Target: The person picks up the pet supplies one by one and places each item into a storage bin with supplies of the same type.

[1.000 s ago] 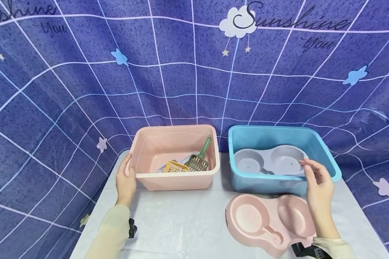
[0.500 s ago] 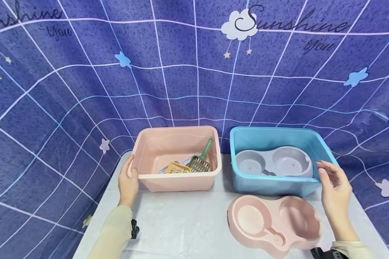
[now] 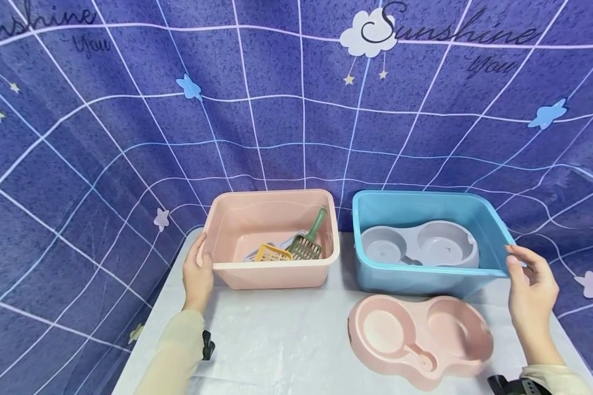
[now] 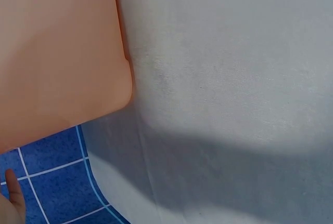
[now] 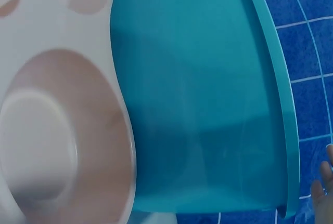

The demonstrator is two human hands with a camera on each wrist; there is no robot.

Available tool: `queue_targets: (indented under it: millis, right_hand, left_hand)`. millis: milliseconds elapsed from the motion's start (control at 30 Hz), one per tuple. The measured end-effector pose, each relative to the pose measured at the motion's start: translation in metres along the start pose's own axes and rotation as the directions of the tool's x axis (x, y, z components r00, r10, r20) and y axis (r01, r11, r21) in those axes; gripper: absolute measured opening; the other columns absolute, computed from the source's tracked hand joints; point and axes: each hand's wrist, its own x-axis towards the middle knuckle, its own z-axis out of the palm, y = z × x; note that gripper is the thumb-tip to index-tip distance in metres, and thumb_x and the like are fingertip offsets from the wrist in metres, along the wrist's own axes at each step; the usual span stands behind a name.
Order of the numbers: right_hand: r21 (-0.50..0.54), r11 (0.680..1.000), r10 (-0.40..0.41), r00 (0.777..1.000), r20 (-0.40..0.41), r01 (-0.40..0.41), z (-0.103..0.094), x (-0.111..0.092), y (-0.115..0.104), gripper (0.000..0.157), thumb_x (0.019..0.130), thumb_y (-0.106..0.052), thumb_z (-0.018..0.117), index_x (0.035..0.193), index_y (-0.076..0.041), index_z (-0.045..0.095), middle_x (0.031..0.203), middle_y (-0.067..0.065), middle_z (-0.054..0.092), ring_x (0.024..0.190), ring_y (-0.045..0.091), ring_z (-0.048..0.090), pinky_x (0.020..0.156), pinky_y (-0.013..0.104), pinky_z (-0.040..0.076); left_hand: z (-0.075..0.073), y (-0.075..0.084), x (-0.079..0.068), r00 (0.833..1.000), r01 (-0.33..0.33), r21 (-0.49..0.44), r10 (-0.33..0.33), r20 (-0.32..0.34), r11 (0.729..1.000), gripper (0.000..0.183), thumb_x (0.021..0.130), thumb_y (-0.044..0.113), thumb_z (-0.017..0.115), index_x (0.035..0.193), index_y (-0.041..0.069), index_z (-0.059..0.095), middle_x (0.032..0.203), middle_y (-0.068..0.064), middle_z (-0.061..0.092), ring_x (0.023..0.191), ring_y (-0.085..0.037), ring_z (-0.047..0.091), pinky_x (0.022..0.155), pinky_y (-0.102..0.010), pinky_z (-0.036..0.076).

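Blue tub [image 3: 425, 280], mid-right, could be bumped askew by the loose-fingered right hand [image 3: 532, 288]. Left hand [image 3: 197, 277], mid-left, is held relaxed.

White-covered table [image 3: 277, 340]: pink bin [image 3: 277, 278], blue bin [image 3: 415, 281] side by side; pink double bowl [image 3: 421, 332] near blue bin.

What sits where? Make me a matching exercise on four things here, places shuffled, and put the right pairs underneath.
Things
1. green slotted scoop
2. gray double bowl
3. pink double bowl
4. left hand

Places
A. on the table, at the near side of the blue bin
B. at the left end of the pink bin
C. inside the pink bin
D. inside the blue bin

Right pairs
1-C, 2-D, 3-A, 4-B
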Motion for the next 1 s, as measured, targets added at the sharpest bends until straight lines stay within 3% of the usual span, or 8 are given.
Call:
queue_targets:
  millis: [133,300,533,767,1000]
  right_hand:
    - [-0.016,0.999,0.035,0.999,-0.003,-0.035,-0.005,0.003,0.003,0.027,0.097,-0.003,0.060,0.123,0.002,0.065,0.110,-0.016,0.067,0.087,-0.001,0.059,0.076,0.009,0.042]
    - [-0.019,0.999,0.042,0.999,-0.005,-0.042,-0.011,0.008,0.009,0.028,0.097,-0.002,0.059,0.124,0.002,0.065,0.110,-0.016,0.067,0.084,-0.002,0.061,0.077,0.009,0.042]
    - [0.201,0.978,0.059,0.998,-0.033,-0.051,-0.017,0.015,0.022,0.026,0.094,0.008,0.057,0.119,0.010,0.064,0.106,-0.006,0.071,0.093,0.007,0.065,0.081,0.011,0.045]
    - [-0.016,0.996,0.086,0.996,-0.030,-0.087,-0.024,0.020,0.035,0.029,0.096,0.000,0.058,0.125,0.002,0.066,0.108,-0.011,0.065,0.078,-0.002,0.058,0.070,0.008,0.043]
    - [-0.059,0.987,0.149,0.989,-0.008,-0.149,-0.027,0.027,0.045,0.033,0.096,-0.002,0.059,0.128,-0.005,0.066,0.101,-0.013,0.062,0.076,-0.005,0.057,0.069,0.007,0.041]
  left_hand:
    - [0.001,0.001,-0.001,1.000,-0.001,0.003,0.001,-0.002,1.000,0.046,0.101,0.017,0.046,0.146,0.027,0.051,0.152,0.007,0.043,0.143,-0.021,0.034,0.117,-0.047,0.026]
    - [0.001,0.001,-0.001,1.000,-0.009,-0.001,0.009,-0.006,1.000,0.045,0.102,0.018,0.046,0.145,0.027,0.052,0.153,0.004,0.044,0.143,-0.021,0.034,0.117,-0.047,0.026]
    - [0.002,0.000,0.000,1.000,-0.013,0.001,0.013,-0.010,1.000,0.045,0.101,0.017,0.046,0.145,0.027,0.052,0.152,0.002,0.045,0.143,-0.021,0.035,0.117,-0.047,0.026]
    - [0.001,0.001,-0.001,1.000,-0.002,-0.008,0.002,0.002,1.000,0.046,0.102,0.016,0.045,0.146,0.027,0.051,0.153,0.003,0.043,0.144,-0.020,0.033,0.118,-0.047,0.025]
    - [0.001,0.001,0.000,1.000,-0.007,-0.007,0.007,0.000,1.000,0.046,0.102,0.016,0.046,0.146,0.027,0.051,0.153,0.001,0.044,0.143,-0.020,0.034,0.117,-0.047,0.025]
